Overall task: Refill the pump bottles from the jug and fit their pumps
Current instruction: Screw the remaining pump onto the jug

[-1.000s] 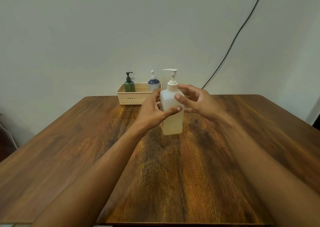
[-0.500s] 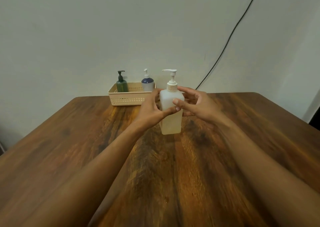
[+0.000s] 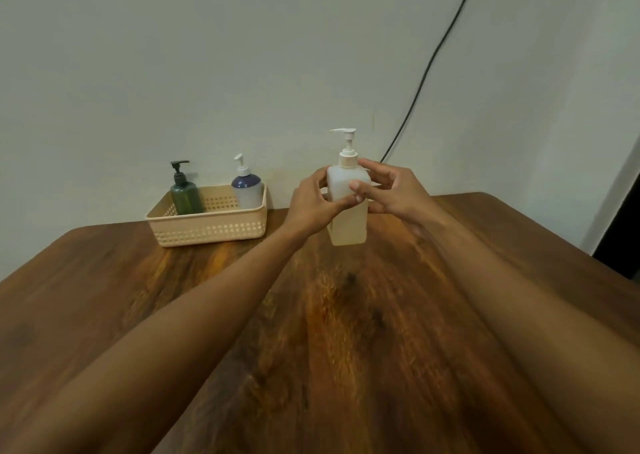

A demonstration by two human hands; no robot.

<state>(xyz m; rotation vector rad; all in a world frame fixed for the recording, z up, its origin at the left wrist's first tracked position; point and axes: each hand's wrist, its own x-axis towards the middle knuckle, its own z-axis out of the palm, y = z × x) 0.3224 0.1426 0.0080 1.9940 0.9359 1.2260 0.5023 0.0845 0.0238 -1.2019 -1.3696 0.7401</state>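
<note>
Since a second ago: view swung, basket (image 3: 207,228) now out at 10 o'clock of the white pump bottle (image 3: 348,218) instead of tucked just behind it. Same two-handed hold as before. Bottle base apparently clear of the table (image 3: 346,332) now; hard to be sure from this angle.

Grip, left hand (image 3: 311,204): wrapped round the bottle's 9 o'clock side, thumb laid across the front face. Grip, right hand (image 3: 394,190): curled in from 3 o'clock, thumb tip on the front, fingers bent round the far side. Both clamped on the body, neither on the pump (image 3: 347,145).

Pump seated upright on the neck, nozzle toward 9 o'clock. Yellowish tint in the lower part, probably liquid. Reads as one bottle filled and fitted; likely next stop, the basket with the others.

In the basket: green bottle (image 3: 185,195) with black pump at the 9 o'clock end, blue-topped bottle (image 3: 246,190) with white pump at the 3 o'clock end. Both upright, pumps on. No jug in view.

Surface: dark, streaky wood grain, rounded far corners, slight sheen. Room: plain pale wall (image 3: 207,55) at 12 o'clock, black cable (image 3: 433,62) slanting down it to behind the right hand, dark gap at far 3 o'clock.
</note>
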